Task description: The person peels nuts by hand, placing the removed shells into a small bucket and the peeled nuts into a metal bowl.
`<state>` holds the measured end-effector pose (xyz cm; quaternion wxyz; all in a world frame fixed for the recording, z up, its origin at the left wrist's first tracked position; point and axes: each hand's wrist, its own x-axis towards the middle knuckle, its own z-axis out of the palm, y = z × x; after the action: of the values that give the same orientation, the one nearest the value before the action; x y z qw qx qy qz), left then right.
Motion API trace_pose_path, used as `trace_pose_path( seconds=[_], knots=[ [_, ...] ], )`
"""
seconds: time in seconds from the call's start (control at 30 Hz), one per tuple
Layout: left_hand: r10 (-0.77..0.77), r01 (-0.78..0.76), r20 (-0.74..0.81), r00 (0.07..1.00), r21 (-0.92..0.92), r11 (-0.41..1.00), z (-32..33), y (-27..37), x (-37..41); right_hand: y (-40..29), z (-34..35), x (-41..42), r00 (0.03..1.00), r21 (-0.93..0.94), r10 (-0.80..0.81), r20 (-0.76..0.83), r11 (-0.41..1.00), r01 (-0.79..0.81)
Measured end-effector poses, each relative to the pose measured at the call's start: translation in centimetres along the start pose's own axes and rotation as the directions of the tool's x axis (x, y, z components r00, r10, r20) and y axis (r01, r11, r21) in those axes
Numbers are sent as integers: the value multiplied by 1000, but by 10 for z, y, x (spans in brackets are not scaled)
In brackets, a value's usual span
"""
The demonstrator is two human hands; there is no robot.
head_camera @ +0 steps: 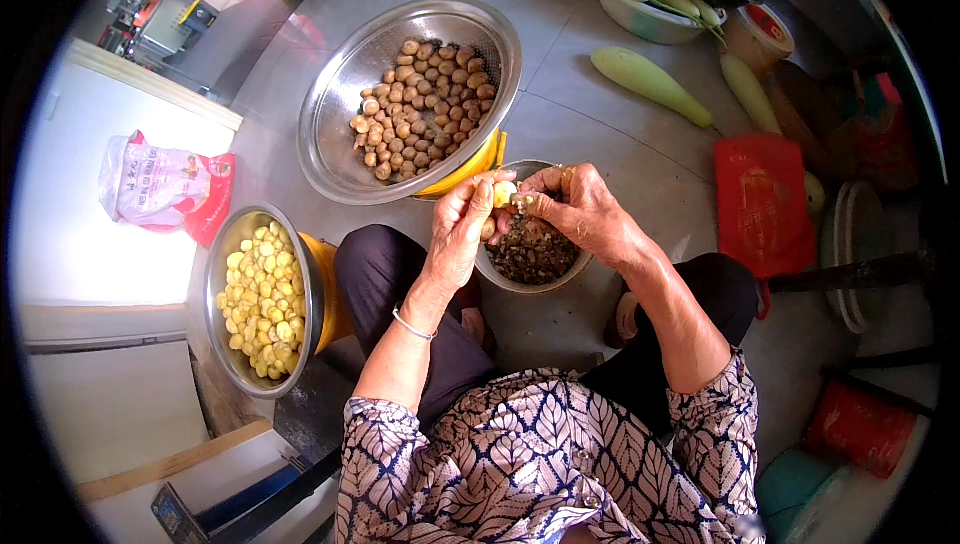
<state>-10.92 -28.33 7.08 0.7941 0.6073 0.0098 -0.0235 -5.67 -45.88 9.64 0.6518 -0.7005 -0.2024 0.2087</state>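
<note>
My left hand [463, 227] holds a partly peeled small potato [504, 194] between thumb and fingers, with a brown unpeeled one [488, 229] lower in the same hand. The thumb and fingers of my right hand [581, 210] pinch at the peeled potato's right side; bits of peel cling to them. Under both hands stands a bowl [582, 268] of dark peelings. Ahead, a perforated steel basin [330, 101] of brown, unpeeled potatoes rests on something yellow. On my left, a steel bowl [214, 266] is full of yellow peeled potatoes.
A pale green gourd [649, 85] lies on the tiled floor, near a white basin [637, 15] with more gourds. At the right are a red bag [761, 203] and stacked round lids or trays [855, 255]. A plastic bag [169, 180] lies at the left.
</note>
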Motion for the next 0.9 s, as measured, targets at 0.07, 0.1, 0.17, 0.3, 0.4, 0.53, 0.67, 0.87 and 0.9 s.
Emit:
trace_pose_path(
  seconds=[0.07,0.1,0.17,0.3,0.4,0.53,0.67,0.87,0.9],
  knots=[
    [29,-29,6,1000,61,998,0,0,0,6,0,1,1000,28,3,8,1000,-3],
    [39,-39,5,999,87,995,-1,0,-1,6,1,1,1000,44,4,15,999,-5],
    [51,-51,6,999,123,991,-2,0,-1,3,1,0,999,126,29,36,991,-33],
    [72,-76,30,997,167,983,0,0,-1,5,3,-1,998,238,31,51,970,-42],
    [77,-83,39,996,188,979,0,1,-2,1,5,-1,996,295,81,44,951,-91],
    [-25,24,5,1000,55,998,3,1,-1,1,0,0,998,-108,-50,-50,993,44],
    [-92,92,5,996,-84,992,6,2,1,6,-2,0,957,-398,-231,-174,906,146],
    [76,-50,-116,990,208,977,3,-6,2,-10,0,-4,1000,-91,4,-6,996,-5],
    [98,-65,-117,988,255,965,6,-6,2,-11,2,-4,1000,-44,9,23,999,-8]
  ],
)
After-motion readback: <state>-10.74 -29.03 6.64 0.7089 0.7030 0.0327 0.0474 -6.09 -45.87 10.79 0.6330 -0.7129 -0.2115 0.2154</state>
